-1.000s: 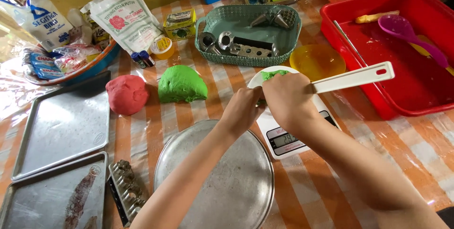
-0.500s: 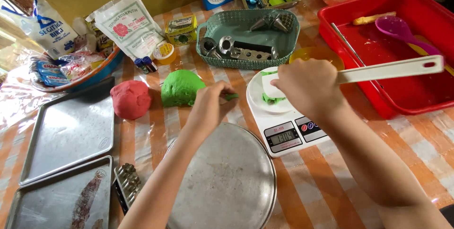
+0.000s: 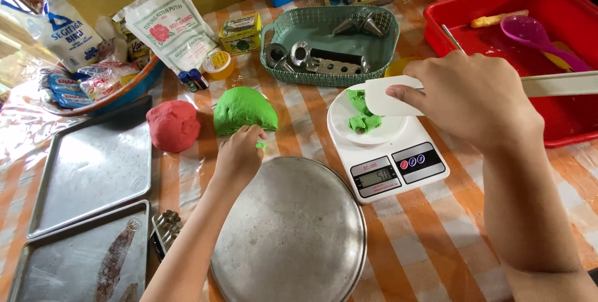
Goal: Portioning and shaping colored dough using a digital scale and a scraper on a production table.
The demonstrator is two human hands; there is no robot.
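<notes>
Over the scale, right hand holds spatula crosswise.

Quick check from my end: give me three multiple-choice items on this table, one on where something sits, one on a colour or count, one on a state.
1. Where are the small green dough pieces?
A. on the kitchen scale's white plate
B. on the round metal tray
C. in the red tub

2. How many large dough balls lie on the tablecloth?
A. one
B. two
C. four

3. What is the left hand doing?
A. resting flat on the round tray
B. pinching at the green dough ball
C. holding the white scraper

Answers:
1 A: the pieces lie on the kitchen scale, under the white scraper held by the right hand.
2 B: a red dough ball and a green dough ball lie side by side.
3 B: its fingertips meet the green ball's lower edge, a green bit between them; the round metal tray lies bare.
</notes>
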